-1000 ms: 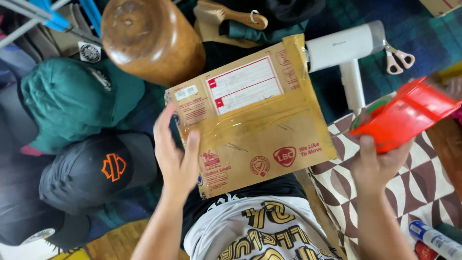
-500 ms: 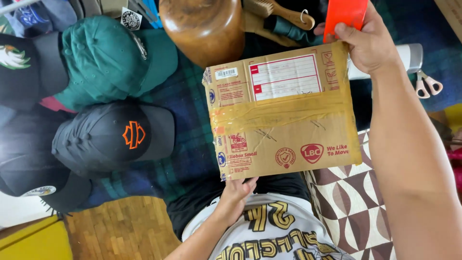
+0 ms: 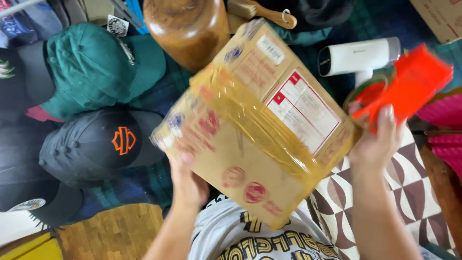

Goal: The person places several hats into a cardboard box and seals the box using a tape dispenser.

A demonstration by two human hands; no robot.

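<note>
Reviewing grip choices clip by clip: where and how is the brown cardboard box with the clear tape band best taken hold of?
Probably by its two opposite edges, from underneath. The brown cardboard box is flat, wide and tilted, with its low corner toward the person. The left hand already props the lower left edge from below. The right hand is at the right corner but also holds the red tape dispenser, so its grip looks weaker.

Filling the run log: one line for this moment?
left hand: holds cardboard box | right hand: holds red tape dispenser | box: tilted

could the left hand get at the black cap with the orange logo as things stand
Probably not at once: the left hand is holding up the box. The black cap lies uncovered just beside it.
</note>
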